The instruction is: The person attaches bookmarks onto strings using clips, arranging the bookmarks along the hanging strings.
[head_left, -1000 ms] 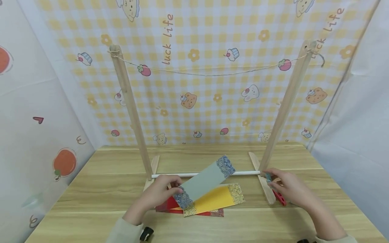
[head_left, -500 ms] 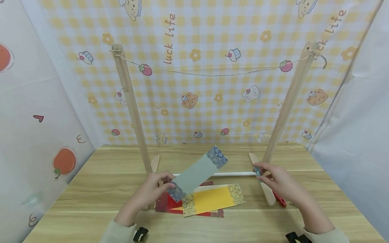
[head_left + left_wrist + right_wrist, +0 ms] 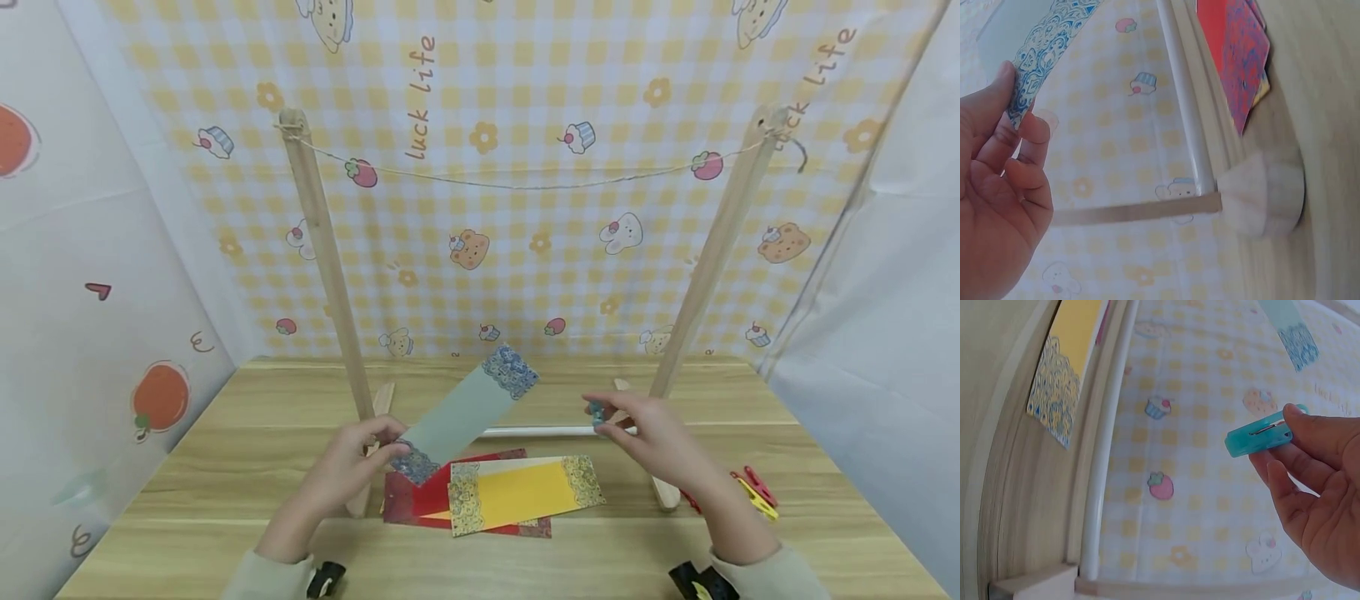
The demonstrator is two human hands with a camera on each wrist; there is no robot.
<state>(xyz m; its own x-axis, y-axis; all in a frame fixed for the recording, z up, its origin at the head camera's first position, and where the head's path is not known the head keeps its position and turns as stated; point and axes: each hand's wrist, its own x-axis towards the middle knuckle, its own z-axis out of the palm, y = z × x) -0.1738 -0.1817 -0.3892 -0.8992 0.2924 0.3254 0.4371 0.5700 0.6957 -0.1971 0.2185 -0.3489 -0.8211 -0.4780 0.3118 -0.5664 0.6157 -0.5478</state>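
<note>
My left hand (image 3: pixel 347 462) pinches the lower corner of a pale green card (image 3: pixel 453 418) with blue lace-patterned ends, held tilted above the table. In the left wrist view the thumb lies on the card's patterned end (image 3: pixel 1047 47). My right hand (image 3: pixel 660 437) pinches a teal clothespin (image 3: pixel 596 413) between thumb and fingers; the right wrist view shows the clothespin (image 3: pixel 1260 434) with its metal spring. Beneath the green card lie a yellow card (image 3: pixel 528 496) and red cards (image 3: pixel 408 498), overlapping in a pile.
A thin string (image 3: pixel 517 187) sags between a left wooden post (image 3: pixel 326 250) and a right wooden post (image 3: pixel 712 258). A white rod (image 3: pixel 547 432) joins their bases. Beside the right forearm lie a yellow clothespin (image 3: pixel 757 501) and a red clothespin (image 3: pixel 762 486).
The left hand has carried the green card left and slightly up. The right hand has brought the teal clothespin left from beside the right post's foot, uncovering clothespins on the table.
</note>
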